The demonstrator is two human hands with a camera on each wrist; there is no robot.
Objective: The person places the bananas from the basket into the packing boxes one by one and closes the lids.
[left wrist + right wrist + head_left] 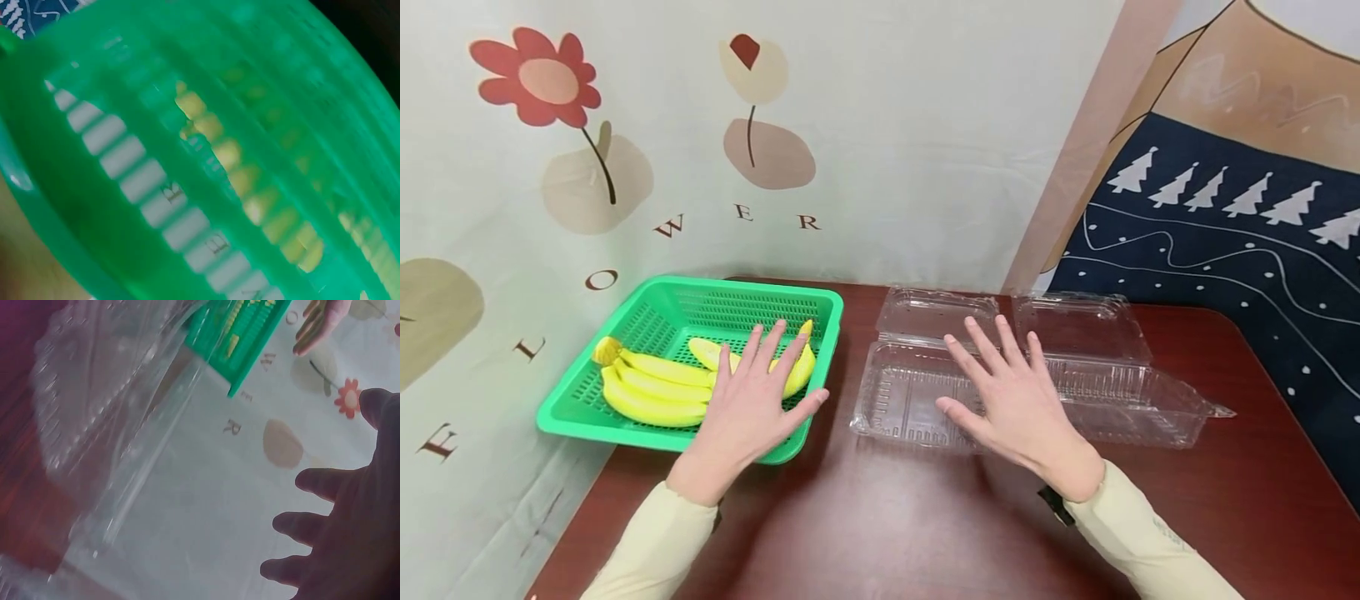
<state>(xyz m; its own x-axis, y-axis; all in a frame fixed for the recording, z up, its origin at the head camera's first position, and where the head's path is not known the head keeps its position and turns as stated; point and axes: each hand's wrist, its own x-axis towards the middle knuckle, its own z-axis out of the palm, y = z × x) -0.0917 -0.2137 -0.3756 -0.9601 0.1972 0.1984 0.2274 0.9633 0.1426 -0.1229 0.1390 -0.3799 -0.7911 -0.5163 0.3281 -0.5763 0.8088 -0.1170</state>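
Table (pixel 887 529): dark reddish-brown. Pale wall covering (pixel 895 142), behind: red flower (pixel 548 81), "FLOWER" lettering (pixel 743 212). Navy panel (pixel 1225 254), right: white fir trees (pixel 1202 190).

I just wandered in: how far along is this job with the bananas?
Apparently done: the clear containers stand open. In hand: nothing; left hand and right hand are spread. Remaining, probably: nearly everything; bananas lie in the green basket, none visible in the containers.
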